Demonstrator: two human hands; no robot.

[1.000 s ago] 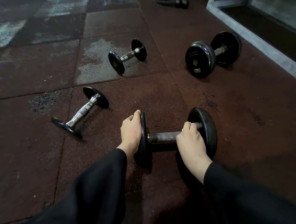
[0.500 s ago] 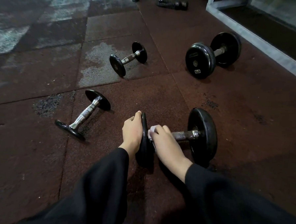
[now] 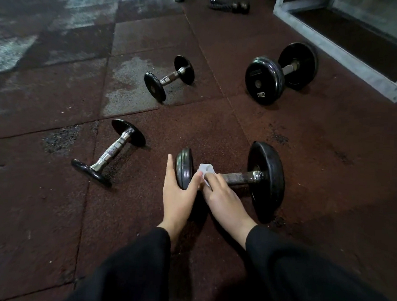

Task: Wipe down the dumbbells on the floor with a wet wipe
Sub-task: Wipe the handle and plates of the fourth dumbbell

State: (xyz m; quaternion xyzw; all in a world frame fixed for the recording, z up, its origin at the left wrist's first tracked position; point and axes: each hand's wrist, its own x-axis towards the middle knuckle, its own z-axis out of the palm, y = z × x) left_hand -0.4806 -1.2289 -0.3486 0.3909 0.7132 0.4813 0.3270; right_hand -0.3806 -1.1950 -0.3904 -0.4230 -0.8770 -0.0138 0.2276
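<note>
Directly below my view, the nearest dumbbell (image 3: 237, 176) lies on the rubber floor (image 3: 51, 211), long axis running left to right, tilted slightly up toward the right. Its smaller-looking left plate (image 3: 184, 167) stands on edge; the right plate (image 3: 268, 181) is nearer the camera's right side and looks larger.

Left hand (image 3: 178, 195): grip loosely open, palm against the outer face of the left plate, thumb hooked over its rim toward the bar. It holds the plate rather than closing around anything.

Right hand (image 3: 222, 195): grip closed over a white wet wipe (image 3: 206, 170), pressed onto the handle right beside the left plate. Wipe bunches out above the fingers. Most of the bar toward the right plate is bare.

Both sleeves are black.

Other dumbbells: a chrome-handled one (image 3: 109, 152) to the left, pointing diagonally; a small one (image 3: 169, 78) further off; a heavy one (image 3: 281, 73) at upper right, near a grey frame (image 3: 336, 51).
</note>
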